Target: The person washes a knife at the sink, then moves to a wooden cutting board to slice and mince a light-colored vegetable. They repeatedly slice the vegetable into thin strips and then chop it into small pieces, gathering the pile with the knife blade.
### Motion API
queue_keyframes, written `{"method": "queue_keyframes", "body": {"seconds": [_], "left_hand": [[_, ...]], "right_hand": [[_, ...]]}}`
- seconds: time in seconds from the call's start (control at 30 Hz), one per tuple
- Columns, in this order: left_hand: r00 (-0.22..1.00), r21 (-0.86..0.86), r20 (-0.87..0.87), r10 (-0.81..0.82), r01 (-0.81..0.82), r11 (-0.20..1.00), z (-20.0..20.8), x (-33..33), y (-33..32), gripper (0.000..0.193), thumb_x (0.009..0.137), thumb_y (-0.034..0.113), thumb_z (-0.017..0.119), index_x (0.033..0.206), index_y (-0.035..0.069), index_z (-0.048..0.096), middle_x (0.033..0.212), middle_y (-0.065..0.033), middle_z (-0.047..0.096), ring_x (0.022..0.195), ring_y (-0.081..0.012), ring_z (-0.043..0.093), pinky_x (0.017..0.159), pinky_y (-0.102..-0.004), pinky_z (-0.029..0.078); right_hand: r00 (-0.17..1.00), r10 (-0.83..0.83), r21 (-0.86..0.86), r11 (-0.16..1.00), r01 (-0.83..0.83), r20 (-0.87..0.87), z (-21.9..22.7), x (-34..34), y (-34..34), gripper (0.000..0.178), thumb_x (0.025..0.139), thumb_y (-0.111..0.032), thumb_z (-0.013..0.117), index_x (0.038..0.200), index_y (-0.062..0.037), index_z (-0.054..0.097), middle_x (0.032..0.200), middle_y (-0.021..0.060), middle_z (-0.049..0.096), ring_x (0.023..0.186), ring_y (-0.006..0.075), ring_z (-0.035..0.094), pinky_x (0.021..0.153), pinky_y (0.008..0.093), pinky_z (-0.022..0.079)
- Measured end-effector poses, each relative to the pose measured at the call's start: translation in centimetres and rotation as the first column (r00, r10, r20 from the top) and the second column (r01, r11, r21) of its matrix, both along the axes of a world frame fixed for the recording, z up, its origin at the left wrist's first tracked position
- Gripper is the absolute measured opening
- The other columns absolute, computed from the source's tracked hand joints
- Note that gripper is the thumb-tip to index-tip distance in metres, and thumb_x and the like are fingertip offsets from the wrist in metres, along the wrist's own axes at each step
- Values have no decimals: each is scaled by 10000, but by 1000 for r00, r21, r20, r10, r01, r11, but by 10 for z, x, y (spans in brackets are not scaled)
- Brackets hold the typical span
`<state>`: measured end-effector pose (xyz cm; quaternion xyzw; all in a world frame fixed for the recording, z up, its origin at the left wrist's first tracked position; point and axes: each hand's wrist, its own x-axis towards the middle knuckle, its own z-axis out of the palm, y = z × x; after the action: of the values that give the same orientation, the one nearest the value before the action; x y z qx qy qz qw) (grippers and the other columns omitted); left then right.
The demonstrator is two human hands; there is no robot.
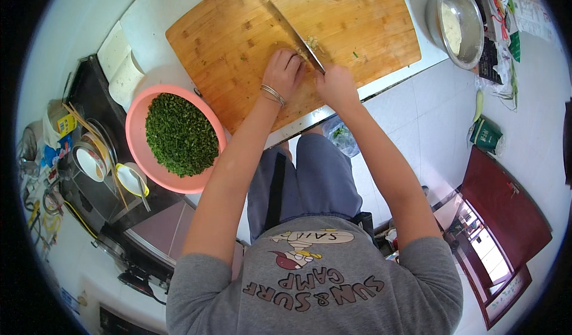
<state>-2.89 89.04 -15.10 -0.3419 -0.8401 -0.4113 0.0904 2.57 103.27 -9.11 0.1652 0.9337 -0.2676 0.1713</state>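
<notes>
A large wooden cutting board (369, 13) lies on the white counter in front of me. My right hand (338, 89) is closed round the handle of a kitchen knife (289, 28), whose blade slants away to the far left over the board. Beside the blade, my left hand (282, 74) rests on the board with its fingers curled. Whatever lies under those fingertips is hidden. Pale minced bits (313, 43) are scattered just right of the blade, with a few green specks elsewhere on the wood.
Left of the board stands a pink basin (134, 150) heaped with chopped greens (180, 134). Farther left are bowls (90, 162) and chopsticks (98, 134). A metal bowl (434, 22) holding pale dough (451, 30) is at the far right. A plastic bag (341, 137) hangs below the counter edge.
</notes>
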Motion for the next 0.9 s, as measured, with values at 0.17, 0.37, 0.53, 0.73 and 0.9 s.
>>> {"method": "queue_keyframes", "body": {"seconds": [0.17,0.37,0.53,0.73,0.9], "left_hand": [[998,-25,-51,-45,43,999,-1,-5,-1,217,653,30,687,848,11,595,888,-129,567,829,-308,544,744,-381,476],[997,-39,-69,-47,44,998,-8,-3,-8,228,653,69,696,851,15,597,921,-127,576,848,-307,539,766,-392,468],[970,-69,10,242,-241,968,20,16,-11,281,681,110,718,917,29,589,952,-134,570,891,-321,530,788,-423,458],[972,-133,34,234,-228,964,8,15,-1,298,709,116,716,960,33,578,959,-135,572,910,-320,535,801,-423,459],[987,-62,34,156,-153,986,-4,8,8,255,730,65,708,947,27,579,966,-135,590,879,-329,558,780,-399,475]], "right_hand": [[994,87,49,995,-90,62,0,-4,-7,220,819,-168,572,822,46,627,715,266,608,703,439,607,648,485,500],[999,-2,32,999,0,43,-4,-16,-18,173,768,-140,586,806,16,651,769,259,641,745,431,636,696,488,523],[990,-128,-102,987,121,-58,-3,5,3,207,813,-176,581,822,22,638,746,262,623,728,441,616,666,501,500],[992,-109,-52,993,105,-68,15,4,4,219,832,-191,585,801,23,622,722,268,611,709,446,605,648,504,488],[985,-134,-47,990,130,-109,14,7,1,206,836,-201,589,877,1,595,748,268,630,741,439,628,678,514,503]]}}
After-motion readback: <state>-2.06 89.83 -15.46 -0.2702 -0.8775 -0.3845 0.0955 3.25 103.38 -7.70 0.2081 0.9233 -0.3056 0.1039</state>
